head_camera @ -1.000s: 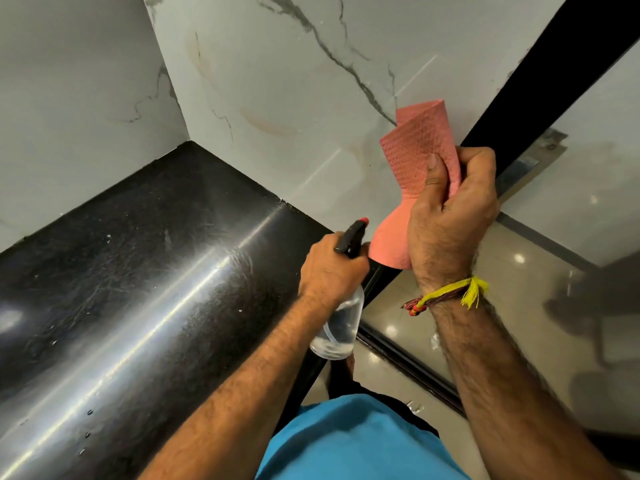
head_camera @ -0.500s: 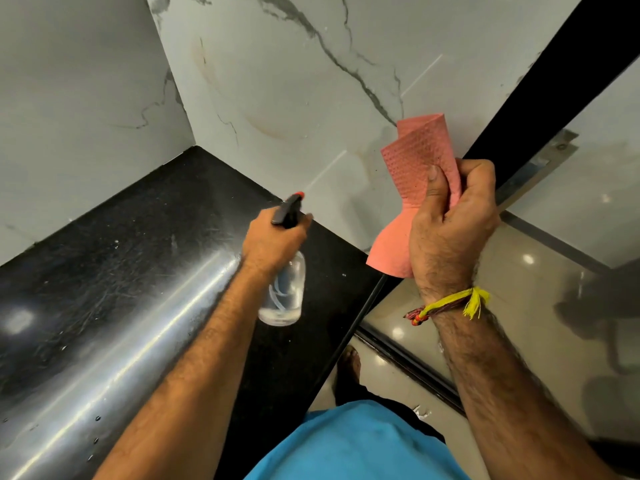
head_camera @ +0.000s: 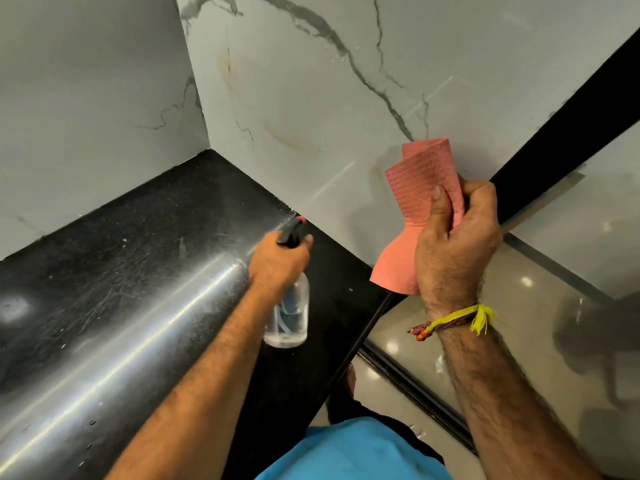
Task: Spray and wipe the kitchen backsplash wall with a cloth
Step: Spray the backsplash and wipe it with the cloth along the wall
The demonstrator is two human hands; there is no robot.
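The left hand (head_camera: 278, 259) is wrapped around the neck of a clear spray bottle (head_camera: 289, 313), a finger on its black trigger, the red-tipped nozzle pointing toward 12 o'clock at the foot of the backsplash wall (head_camera: 311, 98); a faint mist shows just ahead of the nozzle. The bottle hangs above the black table (head_camera: 121, 271), its base toward 6 o'clock. At 3 o'clock from it, the right hand (head_camera: 457, 237) is clenched on a bunched pink cloth (head_camera: 419, 188), thumb pressed over the folds; the cloth's upper roll lies against or just off the wall, which of the two cannot be told. A yellow thread band (head_camera: 457, 318) circles that wrist. The wall is white marble with grey veins and a brownish ring stain at 11 o'clock from the nozzle. A black vertical strip (head_camera: 554, 133) borders the wall at 2 o'clock. The table's glossy top carries scattered droplets and a bright streak of reflected light. Glossy floor tiles (head_camera: 519, 289) lie below the right forearm, a blue garment (head_camera: 353, 452) at 6 o'clock.
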